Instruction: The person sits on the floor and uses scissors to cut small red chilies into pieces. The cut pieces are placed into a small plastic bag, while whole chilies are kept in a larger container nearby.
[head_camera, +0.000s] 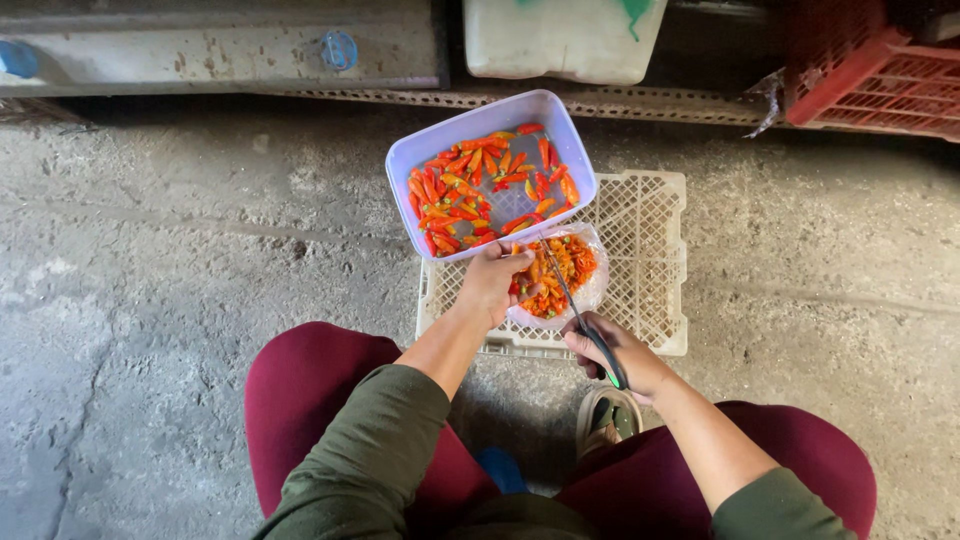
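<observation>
A pale lilac rectangular tub (420, 150) holds several red and orange chillies (480, 185) and rests tilted on a white plastic crate (650, 250). In front of it sits a clear bag or bowl (595, 290) of cut chilli pieces (565, 265). My left hand (490, 285) pinches a chilli at the near edge of the tub, over the cut pieces. My right hand (620, 355) grips black-and-green scissors (585, 325), their blades pointing up toward the chilli in my left hand.
The crate stands on a rough concrete floor (160, 270). A red crate (880, 70) is at the back right, a white container (560, 40) at the back centre and a grey beam (200, 45) at the back left. My maroon-clad knees (310, 390) flank the crate.
</observation>
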